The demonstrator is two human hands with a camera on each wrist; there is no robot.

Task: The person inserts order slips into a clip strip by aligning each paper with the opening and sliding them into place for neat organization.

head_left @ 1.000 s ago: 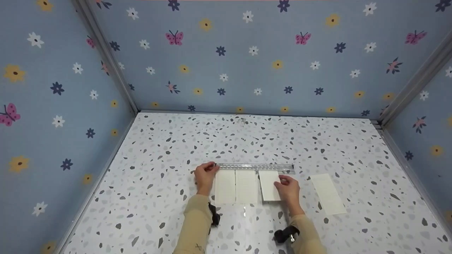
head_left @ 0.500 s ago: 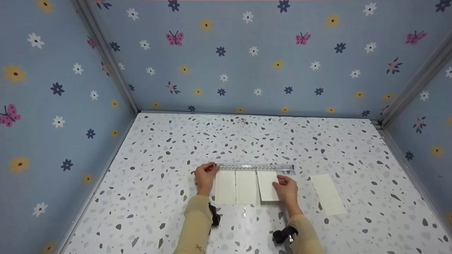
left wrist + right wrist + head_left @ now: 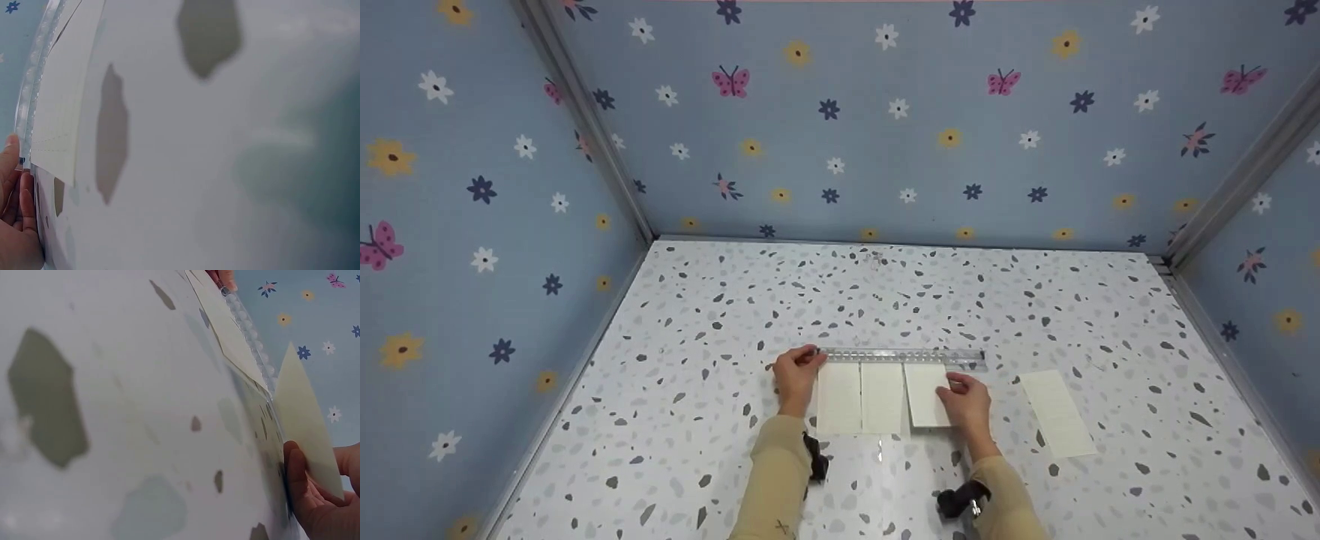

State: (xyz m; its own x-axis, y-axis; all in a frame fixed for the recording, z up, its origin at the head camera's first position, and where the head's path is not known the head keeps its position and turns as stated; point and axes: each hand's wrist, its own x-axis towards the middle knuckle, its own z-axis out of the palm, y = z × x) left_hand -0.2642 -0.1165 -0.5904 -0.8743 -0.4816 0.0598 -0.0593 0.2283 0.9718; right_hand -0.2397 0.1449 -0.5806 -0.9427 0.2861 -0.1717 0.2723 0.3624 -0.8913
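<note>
My left hand (image 3: pixel 796 379) pinches the left end of a clear ruler (image 3: pixel 900 355), thumb and fingers around the tip in the left wrist view. Below the ruler, two cream paper slips (image 3: pixel 838 397) lie side by side, top edges along it. Between thumb and fingers of my right hand (image 3: pixel 969 409) is a third paper slip (image 3: pixel 928 397), gripped by its right edge. The right wrist view shows this held slip (image 3: pixel 306 422) tilted up off the table, its left edge close to the middle slip (image 3: pixel 883 397).
Another paper slip (image 3: pixel 1058 414) lies slanted on the speckled white table (image 3: pixel 697 450), right of my right hand. Blue patterned panels (image 3: pixel 840 127) stand at the back and both sides. Black camera mounts (image 3: pixel 962 500) sit on both wrists.
My right hand has moved slightly left with its slip, narrowing the gap to the middle slip. The left hand and ruler have stayed in place.
</note>
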